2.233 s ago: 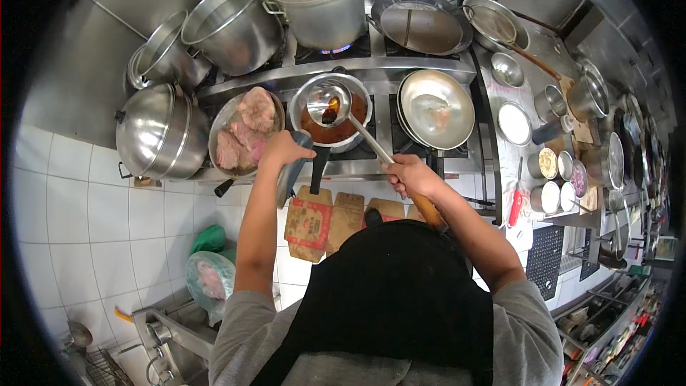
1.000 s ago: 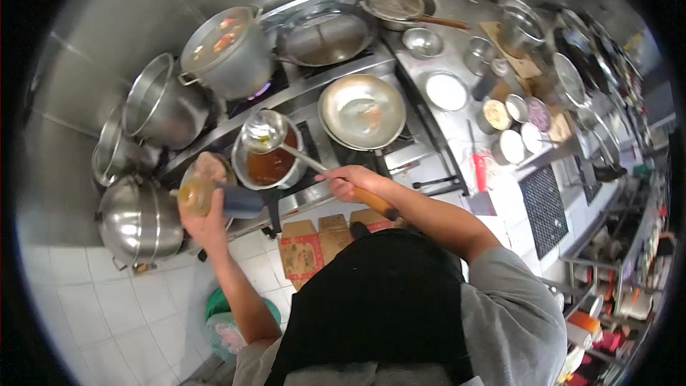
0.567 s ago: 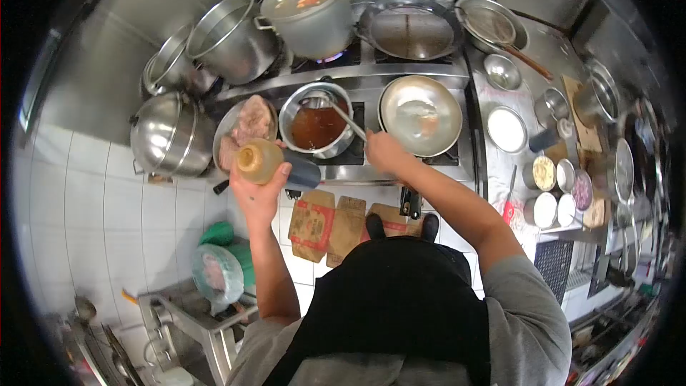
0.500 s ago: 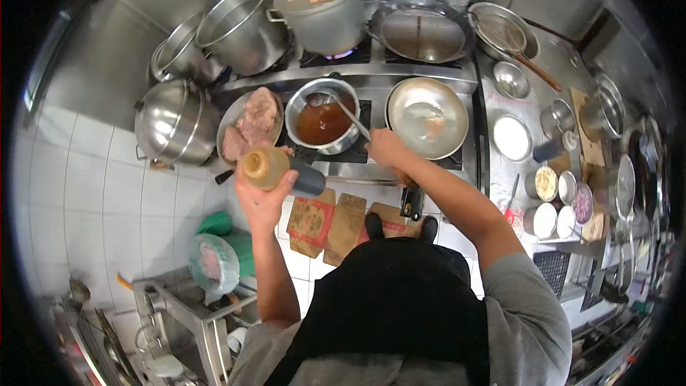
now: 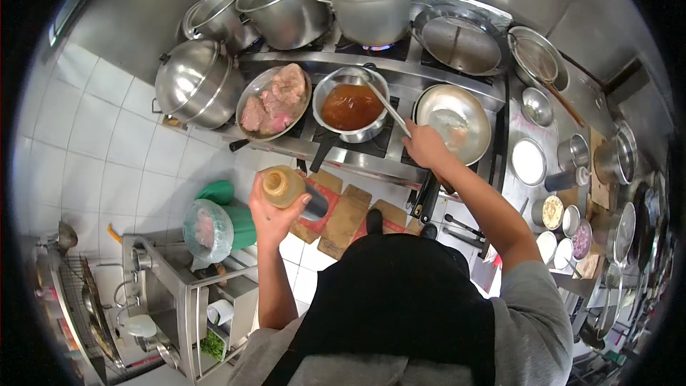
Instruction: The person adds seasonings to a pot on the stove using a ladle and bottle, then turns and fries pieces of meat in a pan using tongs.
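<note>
My right hand (image 5: 426, 147) is closed on the long metal handle of a ladle (image 5: 388, 109). The ladle's head lies at the far inner side of a steel pot (image 5: 384, 91) of reddish-brown sauce (image 5: 351, 109). In my left hand (image 5: 268, 209) is a yellowish plastic bottle (image 5: 284, 184), its round end facing up, held clear of the stove. A dark cylindrical part (image 5: 315, 205) shows past my fingers; whether it belongs to the same bottle I cannot tell. Left of the sauce pot, a pan (image 5: 247, 93) holds pieces of pale pink meat (image 5: 275, 100).
A light metal pan (image 5: 471, 144) sits right of the sauce pot. Behind are a large pot (image 5: 368, 11) over a lit flame and a dark wok (image 5: 457, 41). Pan handles (image 5: 426, 199) jut over the stove's front edge. Tubs and a white bowl (image 5: 528, 162) stand at right.
My view has shifted, so the stove appears farther right. My left hand with the bottle has drawn back from the meat pan. The ladle's head has moved to the pot's far side.
</note>
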A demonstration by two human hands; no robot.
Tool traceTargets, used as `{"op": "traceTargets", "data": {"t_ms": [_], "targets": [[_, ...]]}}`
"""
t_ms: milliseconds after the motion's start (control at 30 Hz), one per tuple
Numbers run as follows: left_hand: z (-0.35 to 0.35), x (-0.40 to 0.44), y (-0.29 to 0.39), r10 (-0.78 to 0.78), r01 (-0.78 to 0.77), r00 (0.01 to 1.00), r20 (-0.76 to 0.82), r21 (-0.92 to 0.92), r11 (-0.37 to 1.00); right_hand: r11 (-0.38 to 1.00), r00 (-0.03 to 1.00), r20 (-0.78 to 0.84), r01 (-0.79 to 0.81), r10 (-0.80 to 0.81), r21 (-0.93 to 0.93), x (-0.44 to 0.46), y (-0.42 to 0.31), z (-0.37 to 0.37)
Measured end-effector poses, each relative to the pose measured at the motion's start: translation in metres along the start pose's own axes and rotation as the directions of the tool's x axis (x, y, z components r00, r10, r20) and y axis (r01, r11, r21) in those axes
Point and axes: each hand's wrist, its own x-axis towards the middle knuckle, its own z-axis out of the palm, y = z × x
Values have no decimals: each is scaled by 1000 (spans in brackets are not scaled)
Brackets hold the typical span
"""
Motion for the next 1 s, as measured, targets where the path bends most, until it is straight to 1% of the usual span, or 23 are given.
{"op": "traceTargets", "data": {"t_ms": [100, 200, 267, 300, 333, 367, 400, 433, 467, 500, 533, 567, 600, 633, 667, 700, 733, 767, 833, 867, 933, 967, 1000], "targets": [[8, 11, -1, 15, -15, 1000, 8, -56, 998, 996, 990, -123, 80, -75, 34, -27, 10, 4], [10, 22, -8, 26, -22, 998, 54, -60, 998, 998, 991, -135, -5, 14, 71, -46, 8, 23], [22, 32, -6, 52, -43, 994, 97, -90, 995, 961, 989, -132, 92, -59, 262, -46, 18, 41], [33, 36, 0, 58, -34, 991, 117, -197, 980, 916, 981, -170, 148, -90, 373, -49, 18, 45], [40, 42, 0, 101, -66, 984, 144, -232, 970, 855, 969, -218, 208, -114, 475, -54, 14, 49], [46, 48, 6, 156, -120, 969, 193, -187, 975, 583, 996, 60, -86, 64, 808, -63, 4, 34], [52, 55, 14, 211, -182, 951, 227, -140, 973, 163, 930, 357, -366, 84, 916, -71, -4, 14], [62, 60, 18, 214, -180, 944, 252, -152, 972, -89, 931, 363, -360, 25, 929, -79, 6, 5], [69, 64, 22, 209, -171, 939, 271, -159, 972, -333, 934, 355, -349, -43, 876, -90, 17, -3], [76, 65, 25, 202, -161, 936, 288, -161, 974, -555, 939, 326, -332, -113, 763, -103, 28, -11], [87, 66, 29, 220, -151, 928, 301, -236, 960, -572, 936, 351, -304, -29, 762, -120, 38, -31], [101, 68, 35, 237, -138, 920, 312, -309, 941, -510, 962, 272, -226, 16, 830, -142, 45, -55], [113, 71, 39, 254, -122, 913, 320, -378, 917, -307, 945, 259, -191, 198, 932, -163, 54, -72], [122, 74, 38, 300, -177, 897, 324, -360, 916, -85, 908, 205, -186, 364, 979, -183, 66, -82], [135, 78, 37, 303, -158, 887, 349, -387, 909, 141, 881, 102, -187, 462, 972, -198, 83, -88], [147, 80, 38, 299, -142, 882, 365, -400, 906, 403, 805, 24, -322, 592, 857, -215, 88, -109], [154, 82, 42, 292, -127, 880, 376, -406, 905, 557, 762, -73, -401, 644, 727, -225, 112, -104], [162, 85, 49, 289, -115, 873, 392, -409, 905, 698, 764, -287, -281, 578, 659, -231, 123, -105], [189, 90, 62, 301, -84, 846, 441, -447, 891, 796, 705, -409, -382, 580, 470, -240, 145, -112], [198, 92, 68, 311, -101, 835, 454, -428, 898, 815, 690, -448, -403, 569, 416, -240, 159, -108], [221, 97, 80, 342, -136, 800, 493, -406, 904, 830, 641, -530, -467, 555, 306, -243, 201, -87], [234, 97, 79, 288, -64, 809, 512, -411, 909, 826, 613, -558, -469, 559, 312, -241, 211, -81], [247, 98, 83, 316, -85, 789, 527, -416, 905, 790, 607, -521, -550, 600, 270, -241, 221, -78]]}}
